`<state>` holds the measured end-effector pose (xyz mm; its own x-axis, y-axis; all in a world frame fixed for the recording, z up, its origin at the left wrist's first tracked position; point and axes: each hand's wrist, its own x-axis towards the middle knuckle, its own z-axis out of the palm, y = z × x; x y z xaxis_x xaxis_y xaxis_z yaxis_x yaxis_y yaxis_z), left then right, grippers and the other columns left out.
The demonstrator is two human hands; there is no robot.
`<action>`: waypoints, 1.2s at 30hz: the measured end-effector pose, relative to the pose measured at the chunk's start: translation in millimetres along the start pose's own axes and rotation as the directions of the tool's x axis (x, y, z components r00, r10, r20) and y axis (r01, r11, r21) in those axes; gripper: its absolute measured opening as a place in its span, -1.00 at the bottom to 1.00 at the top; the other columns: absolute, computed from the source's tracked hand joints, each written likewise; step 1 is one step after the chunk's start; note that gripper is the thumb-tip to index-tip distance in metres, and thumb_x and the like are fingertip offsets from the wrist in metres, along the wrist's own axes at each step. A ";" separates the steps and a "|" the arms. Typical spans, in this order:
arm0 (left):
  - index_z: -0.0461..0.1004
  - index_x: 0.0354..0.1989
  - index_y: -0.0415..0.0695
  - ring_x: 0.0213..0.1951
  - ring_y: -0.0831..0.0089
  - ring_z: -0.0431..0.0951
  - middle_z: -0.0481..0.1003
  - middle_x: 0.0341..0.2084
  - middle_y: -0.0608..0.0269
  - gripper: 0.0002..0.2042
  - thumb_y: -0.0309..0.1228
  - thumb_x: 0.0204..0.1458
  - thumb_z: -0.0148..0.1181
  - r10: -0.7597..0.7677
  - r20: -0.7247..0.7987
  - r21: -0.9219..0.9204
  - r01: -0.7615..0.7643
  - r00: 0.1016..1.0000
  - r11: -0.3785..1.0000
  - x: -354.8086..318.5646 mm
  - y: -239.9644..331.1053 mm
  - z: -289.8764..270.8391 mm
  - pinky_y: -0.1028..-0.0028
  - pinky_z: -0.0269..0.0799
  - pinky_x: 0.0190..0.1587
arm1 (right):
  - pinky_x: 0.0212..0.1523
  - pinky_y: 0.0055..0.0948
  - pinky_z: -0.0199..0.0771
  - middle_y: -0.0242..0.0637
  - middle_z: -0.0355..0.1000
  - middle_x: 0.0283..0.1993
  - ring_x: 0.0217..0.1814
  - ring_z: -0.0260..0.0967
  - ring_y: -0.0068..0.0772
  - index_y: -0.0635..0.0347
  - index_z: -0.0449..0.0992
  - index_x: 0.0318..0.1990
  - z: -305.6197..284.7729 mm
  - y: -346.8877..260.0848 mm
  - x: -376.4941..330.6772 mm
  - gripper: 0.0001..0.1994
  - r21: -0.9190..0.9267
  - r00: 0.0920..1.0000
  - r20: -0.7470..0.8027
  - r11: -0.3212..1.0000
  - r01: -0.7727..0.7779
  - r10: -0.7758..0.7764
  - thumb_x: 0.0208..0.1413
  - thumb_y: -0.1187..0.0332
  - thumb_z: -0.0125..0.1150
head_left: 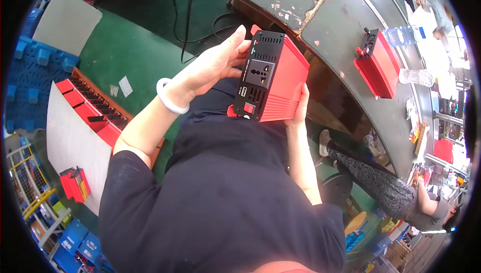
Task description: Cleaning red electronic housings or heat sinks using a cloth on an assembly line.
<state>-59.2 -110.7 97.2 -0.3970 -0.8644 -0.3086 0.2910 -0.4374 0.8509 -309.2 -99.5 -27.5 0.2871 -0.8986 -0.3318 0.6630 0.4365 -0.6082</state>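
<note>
A red power inverter (283, 80) is held up in front of my body, its black end panel facing me. That panel carries a socket, a USB port, vents and a red switch. My right hand (300, 106) grips the ribbed red side near the lower right. At the opposite edge, my left hand (213, 67) has its thumb stretched up along the panel's side and its fingers reaching partly behind the inverter, where their tips are hidden. A second red inverter (379, 67) with a black end rests on the bench to the right.
The dark workbench (345, 42) curves along the far and right side, with clear plastic bottles (401, 36) on it. At left, several red housings stand in a tray (92, 110) beside a pale board (75, 142). Black cables (186, 20) hang ahead. A seated co-worker (381, 188) is at right.
</note>
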 end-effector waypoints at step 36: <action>0.36 0.05 -0.24 -0.06 0.26 0.51 0.50 -0.11 0.10 -0.57 -0.25 0.05 0.15 0.014 0.075 -0.490 0.024 0.997 0.871 15.0 39.6 5.6 0.30 0.43 0.03 | -0.10 -0.59 0.42 -0.31 0.48 -0.18 -0.16 0.41 -0.59 0.35 0.48 -0.09 90.5 -178.1 -28.8 -0.80 -0.460 0.289 0.256 0.146 0.876 -0.922 0.16 0.46 0.14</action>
<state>-58.5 -139.6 128.6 -0.4572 -0.8495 -0.2633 0.6707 -0.5238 0.5251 -373.0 -155.4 155.6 -0.3515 -0.6735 0.6502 0.0298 -0.7023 -0.7113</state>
